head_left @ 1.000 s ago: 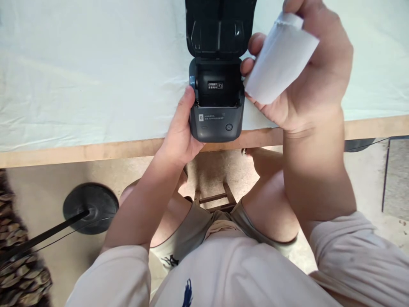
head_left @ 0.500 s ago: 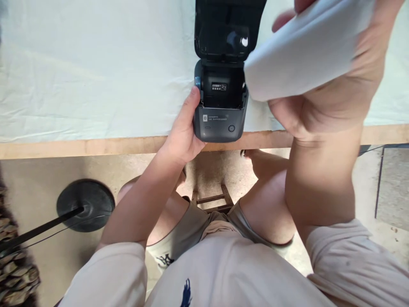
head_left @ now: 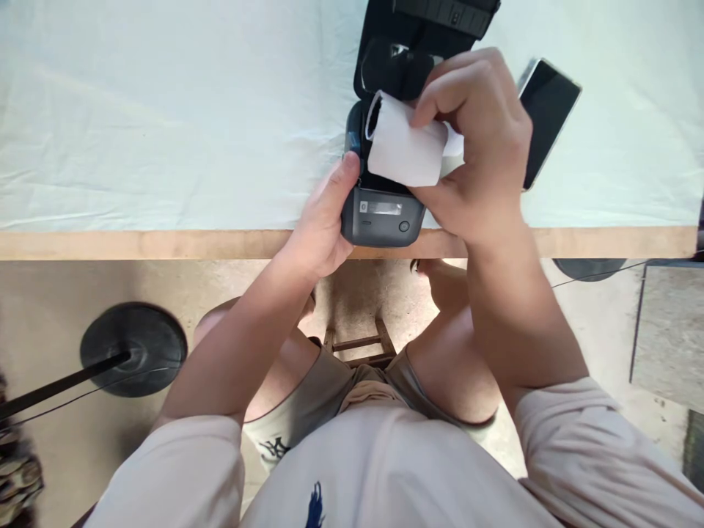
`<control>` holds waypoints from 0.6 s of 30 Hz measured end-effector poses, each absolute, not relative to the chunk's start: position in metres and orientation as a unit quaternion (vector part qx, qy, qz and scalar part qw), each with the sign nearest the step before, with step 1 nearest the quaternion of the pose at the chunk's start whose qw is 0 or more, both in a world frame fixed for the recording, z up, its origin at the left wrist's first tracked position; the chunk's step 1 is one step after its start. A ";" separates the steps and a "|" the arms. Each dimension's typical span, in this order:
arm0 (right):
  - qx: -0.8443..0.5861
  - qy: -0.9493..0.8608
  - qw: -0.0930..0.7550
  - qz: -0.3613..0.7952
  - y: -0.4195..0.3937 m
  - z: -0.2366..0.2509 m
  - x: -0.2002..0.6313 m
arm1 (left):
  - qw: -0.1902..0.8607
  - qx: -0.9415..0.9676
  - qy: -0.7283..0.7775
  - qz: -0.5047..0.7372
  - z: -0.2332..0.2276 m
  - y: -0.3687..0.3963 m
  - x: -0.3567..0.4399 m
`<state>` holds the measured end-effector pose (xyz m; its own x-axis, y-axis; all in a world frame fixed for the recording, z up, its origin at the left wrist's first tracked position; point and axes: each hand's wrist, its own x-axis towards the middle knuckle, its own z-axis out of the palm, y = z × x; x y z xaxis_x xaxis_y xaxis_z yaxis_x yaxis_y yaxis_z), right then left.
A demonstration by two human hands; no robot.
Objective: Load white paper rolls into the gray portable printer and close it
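Observation:
A dark grey label printer (head_left: 385, 224) sits at the near edge of the table, its black lid (head_left: 374, 62) swung open away from me. My left hand (head_left: 327, 220) grips the printer's left side, thumb along the rim of the paper bay. Between the fingers and thumb of my right hand (head_left: 478, 139) is a white paper roll (head_left: 410, 143). The roll lies slightly tilted over the open bay and covers most of it. Whether it touches the bay floor is hidden.
A phone (head_left: 550, 117) lies on the pale cloth (head_left: 192, 132) right of my right hand. The table's wooden edge (head_left: 137, 246) runs across in front of me. Below left, a round black stand base (head_left: 135, 352) rests on the floor.
My right hand has brought the paper roll down and left, from close to the camera to over the printer's bay. The phone has come into view. My left hand stays on the printer.

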<state>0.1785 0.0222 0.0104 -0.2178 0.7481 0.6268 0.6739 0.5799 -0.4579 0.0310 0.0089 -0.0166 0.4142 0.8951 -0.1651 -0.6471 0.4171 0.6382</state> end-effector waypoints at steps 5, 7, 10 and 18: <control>-0.544 -0.797 0.257 0.046 0.018 0.014 0.193 | 0.806 0.253 0.273 0.461 -0.020 0.009 0.029; -0.535 -0.806 0.250 0.042 0.016 0.016 0.194 | 0.807 0.256 0.275 0.456 -0.021 0.010 0.028; -0.489 -0.815 0.310 0.029 0.012 0.016 0.193 | 0.817 0.252 0.253 0.453 -0.020 0.011 0.026; -0.435 -0.776 0.448 0.091 0.007 0.009 0.186 | 0.810 0.301 0.262 0.430 -0.026 0.013 0.016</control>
<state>0.1865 0.0066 0.0092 -0.2197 0.7562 0.6164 0.5933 0.6051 -0.5309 0.0163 0.0130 -0.0261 0.4927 0.8545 -0.1647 -0.5396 0.4485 0.7126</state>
